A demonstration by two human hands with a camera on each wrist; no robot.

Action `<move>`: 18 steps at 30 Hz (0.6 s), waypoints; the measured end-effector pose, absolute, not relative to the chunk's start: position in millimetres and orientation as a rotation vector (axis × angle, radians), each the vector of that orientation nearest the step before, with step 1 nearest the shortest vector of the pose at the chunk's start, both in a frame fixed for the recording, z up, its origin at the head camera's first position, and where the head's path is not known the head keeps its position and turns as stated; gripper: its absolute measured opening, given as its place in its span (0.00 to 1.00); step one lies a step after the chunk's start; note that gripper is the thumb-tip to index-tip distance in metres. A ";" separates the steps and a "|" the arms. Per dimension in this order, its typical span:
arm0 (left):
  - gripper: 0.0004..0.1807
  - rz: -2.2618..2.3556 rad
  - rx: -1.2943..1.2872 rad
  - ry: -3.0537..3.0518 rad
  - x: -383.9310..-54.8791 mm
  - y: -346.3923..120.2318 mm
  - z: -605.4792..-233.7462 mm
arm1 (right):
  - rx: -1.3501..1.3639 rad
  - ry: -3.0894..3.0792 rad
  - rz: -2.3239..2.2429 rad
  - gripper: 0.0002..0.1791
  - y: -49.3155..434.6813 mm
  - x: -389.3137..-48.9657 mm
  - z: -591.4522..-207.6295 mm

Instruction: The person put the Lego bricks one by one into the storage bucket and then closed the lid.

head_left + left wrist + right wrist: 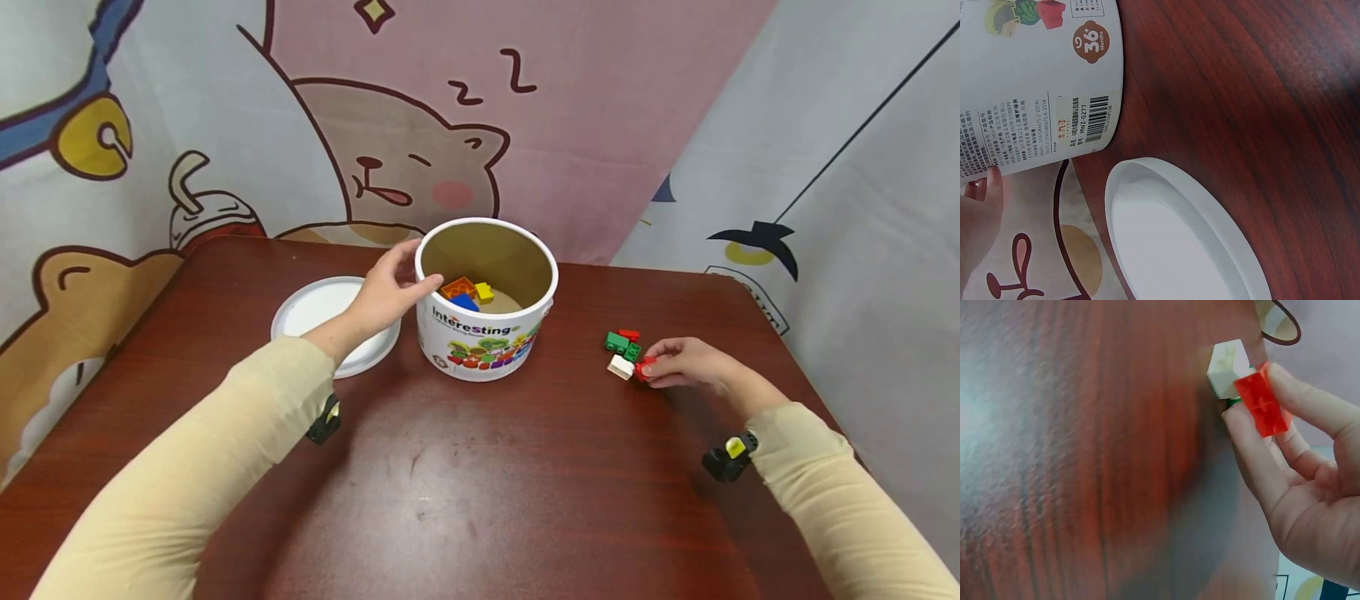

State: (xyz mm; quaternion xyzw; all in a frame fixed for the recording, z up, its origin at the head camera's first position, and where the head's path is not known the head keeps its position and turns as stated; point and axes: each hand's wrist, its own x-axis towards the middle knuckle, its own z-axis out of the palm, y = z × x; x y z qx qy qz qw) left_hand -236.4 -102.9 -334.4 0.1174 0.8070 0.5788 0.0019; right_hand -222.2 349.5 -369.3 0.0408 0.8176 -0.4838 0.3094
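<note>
A white printed bucket (486, 350) stands upright on the table, with orange, blue and yellow toy bricks (465, 302) inside. My left hand (386, 292) grips its left rim, the thumb over the edge and the fingers along the outer wall. Over on the right, my right hand (686, 364) pinches a red toy brick (1262, 403) between thumb and fingers. Right beside that brick lies a white brick (1227, 367). Green bricks (617, 342) and another red brick (629, 335) are grouped just behind it.
The bucket's white lid (315, 302) lies on the table to the left of the bucket, partly hidden by my left arm. Behind the brown table (450, 483) hangs a cloth (585, 142) with cartoon animals. Cameras (731, 458) are strapped to both wrists.
</note>
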 end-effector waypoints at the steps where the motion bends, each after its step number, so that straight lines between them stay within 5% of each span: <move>1: 0.36 1.815 0.368 2.534 -236.6 -103.0 -334.9 | 0.112 2.152 -1.303 0.15 349.5 -222.3 -367.7; 8: 0.36 1.819 0.374 2.532 -238.4 -103.7 -337.4 | 0.107 2.100 -1.445 0.05 345.8 -225.7 -355.4; 18: 0.36 1.805 0.370 2.544 -237.7 -103.0 -335.9 | 0.102 2.114 -1.482 0.03 329.6 -235.6 -328.4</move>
